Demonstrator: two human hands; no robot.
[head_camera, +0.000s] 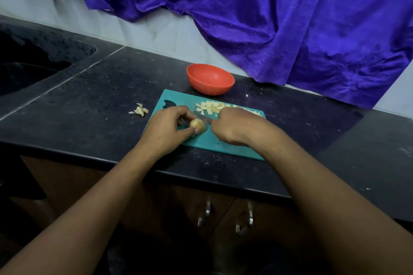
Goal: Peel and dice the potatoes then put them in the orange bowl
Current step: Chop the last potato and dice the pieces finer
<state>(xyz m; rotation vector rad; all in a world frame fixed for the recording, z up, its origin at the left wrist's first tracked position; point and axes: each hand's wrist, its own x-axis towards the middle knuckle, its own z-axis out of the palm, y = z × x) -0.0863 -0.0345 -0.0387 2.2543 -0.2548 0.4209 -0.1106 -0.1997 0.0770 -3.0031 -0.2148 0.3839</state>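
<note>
Yellow potato (198, 124) pinched by curled left hand (166, 133).

Bowl (210, 79) behind board (207, 142); dice (212, 107) on board, far side; potato (198, 125) mid-board; peels (139, 110) left of board.

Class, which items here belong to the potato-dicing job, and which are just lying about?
Job: round orange plastic bowl; teal cutting board; small yellow potato; pale diced potato pile; knife.
Lying about: draped purple cloth; black sink; peel scraps.
</note>
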